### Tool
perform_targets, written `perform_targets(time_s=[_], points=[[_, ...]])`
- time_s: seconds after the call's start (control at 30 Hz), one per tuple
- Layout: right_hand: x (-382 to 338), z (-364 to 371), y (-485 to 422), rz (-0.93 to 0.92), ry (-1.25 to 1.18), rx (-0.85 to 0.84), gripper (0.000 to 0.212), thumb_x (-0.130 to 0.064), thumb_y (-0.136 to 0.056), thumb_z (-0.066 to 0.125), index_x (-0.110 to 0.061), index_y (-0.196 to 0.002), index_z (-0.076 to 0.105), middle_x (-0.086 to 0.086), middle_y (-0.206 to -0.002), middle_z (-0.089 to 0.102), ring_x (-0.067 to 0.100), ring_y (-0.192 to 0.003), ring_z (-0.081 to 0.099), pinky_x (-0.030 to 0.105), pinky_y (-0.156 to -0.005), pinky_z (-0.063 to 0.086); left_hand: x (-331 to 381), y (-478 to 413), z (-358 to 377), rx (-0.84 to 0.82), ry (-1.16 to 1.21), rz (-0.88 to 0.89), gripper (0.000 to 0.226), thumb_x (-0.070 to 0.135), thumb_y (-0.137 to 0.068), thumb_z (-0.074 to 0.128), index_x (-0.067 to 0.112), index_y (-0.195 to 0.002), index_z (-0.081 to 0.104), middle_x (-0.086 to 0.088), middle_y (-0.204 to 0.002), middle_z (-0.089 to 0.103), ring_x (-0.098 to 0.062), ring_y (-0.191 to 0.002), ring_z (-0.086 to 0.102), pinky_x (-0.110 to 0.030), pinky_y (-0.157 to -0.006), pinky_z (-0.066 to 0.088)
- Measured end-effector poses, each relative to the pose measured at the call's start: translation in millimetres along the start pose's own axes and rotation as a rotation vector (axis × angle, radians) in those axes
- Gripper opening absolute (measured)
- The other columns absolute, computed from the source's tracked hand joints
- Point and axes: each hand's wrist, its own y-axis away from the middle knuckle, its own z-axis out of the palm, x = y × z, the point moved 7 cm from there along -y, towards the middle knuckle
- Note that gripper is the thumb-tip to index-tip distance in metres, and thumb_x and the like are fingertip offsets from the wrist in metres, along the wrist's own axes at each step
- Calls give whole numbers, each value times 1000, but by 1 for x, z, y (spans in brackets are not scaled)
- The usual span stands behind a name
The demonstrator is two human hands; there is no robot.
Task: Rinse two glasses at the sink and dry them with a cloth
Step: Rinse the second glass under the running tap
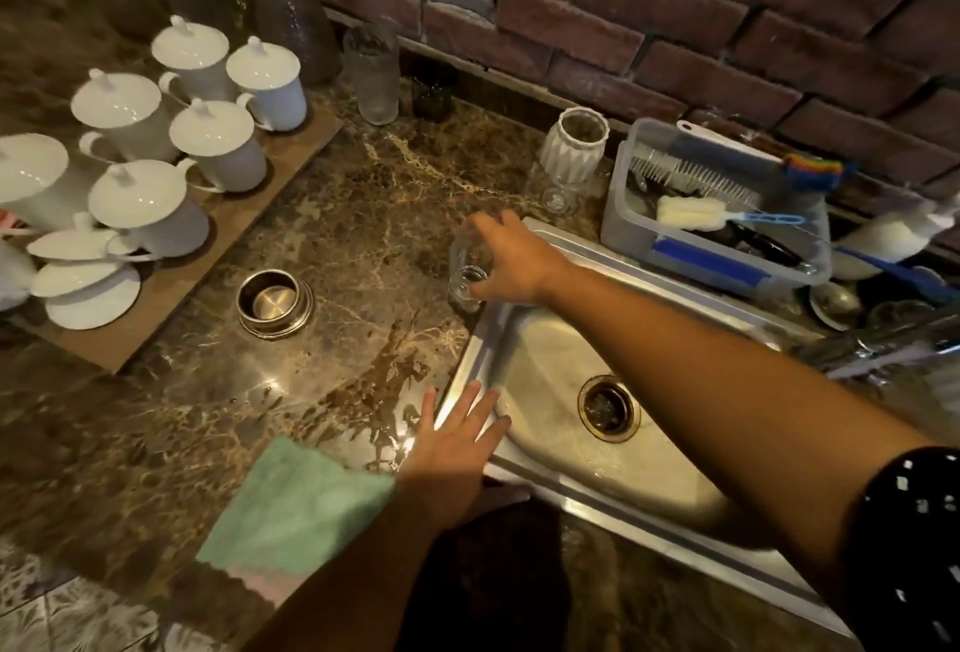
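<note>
Status, as judged: early, since the right hand grasps one clear glass above the desk beside the sink, the left hand lies flat and released, and the green cloth lies unused, so drying remains.

The sink sits in the tabletop at right. A glass stands at its upper-left corner, a box of brushes above it. The cloth lies lower left; lidded cups on a board fill the upper left.
</note>
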Motion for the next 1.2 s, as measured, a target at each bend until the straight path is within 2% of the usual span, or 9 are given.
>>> perform_targets(time_s=[0.23, 0.37, 0.47, 0.57, 0.63, 0.7, 0.87, 1.03, 1.2], points=[[40, -20, 118, 69, -102, 58, 86, -35, -72, 83, -29, -145, 38, 6, -141, 40, 25, -120, 54, 35, -95, 50, 3, 6, 1, -14, -29, -38, 93, 92, -79, 29, 32, -147, 49, 1, -166, 29, -23, -156, 16, -70, -118, 9], [69, -26, 187, 122, -134, 88, 84, -35, -72, 84, -30, -143, 40, 4, -139, 41, 22, -123, 50, 31, -98, 48, 13, 7, -6, -177, -22, -151, 91, 85, -82, 38, 34, -157, 28, 5, -171, 0, -20, -157, -9, -67, -117, -7], [88, -29, 229, 157, -158, 90, 85, -33, -74, 82, -29, -146, 37, 5, -141, 40, 23, -124, 49, 32, -99, 48, 28, 6, -15, -277, 40, -264, 84, 79, -85, 45, 31, -154, 37, 2, -171, 3, -25, -157, -4, -69, -117, -3], [108, -32, 263, 191, -171, 126, 85, -33, -75, 81, -30, -147, 37, 5, -141, 40, 23, -125, 48, 31, -98, 46, 49, -10, -28, -262, 412, -537, 73, 71, -88, 50, 22, -142, 55, -5, -161, 37, -31, -149, 30, -57, -121, 18], [121, -35, 280, 211, -188, 151, 85, -34, -74, 82, -32, -147, 37, 4, -141, 40, 23, -124, 49, 32, -99, 47, 82, -28, -38, -173, 881, -648, 71, 64, -91, 54, 13, -140, 56, -7, -146, 53, -29, -127, 52, -42, -108, 44], [134, -39, 294, 227, -193, 181, 85, -35, -74, 82, -33, -146, 37, 5, -141, 40, 22, -124, 50, 30, -99, 46, 122, -43, -51, -109, 1169, -657, 60, 53, -100, 50, 11, -141, 52, -3, -133, 54, -24, -116, 52, -31, -91, 47], [161, -49, 317, 246, -178, 267, 85, -33, -74, 81, -30, -148, 38, 4, -137, 41, 20, -124, 49, 22, -92, 38, 194, -70, -34, -212, 1842, -709, 71, 63, -98, 45, 13, -149, 39, -18, -144, 53, -41, -126, 55, -56, -97, 49], [181, -52, 324, 241, -225, 284, 88, -32, -74, 82, -27, -149, 36, 4, -142, 40, 20, -127, 47, 25, -99, 43, 232, -84, -24, -345, 2047, -696, 62, 63, -97, 45, 12, -129, 58, -23, -124, 68, -44, -109, 68, -48, -78, 59], [195, -53, 320, 241, -254, 292, 100, -31, -72, 82, -19, -154, 27, 6, -149, 38, 21, -134, 44, 25, -103, 40, 244, -104, -21, -305, 2163, -660, 58, 55, -97, 53, 9, -131, 61, -23, -122, 71, -39, -116, 67, -48, -95, 56]])
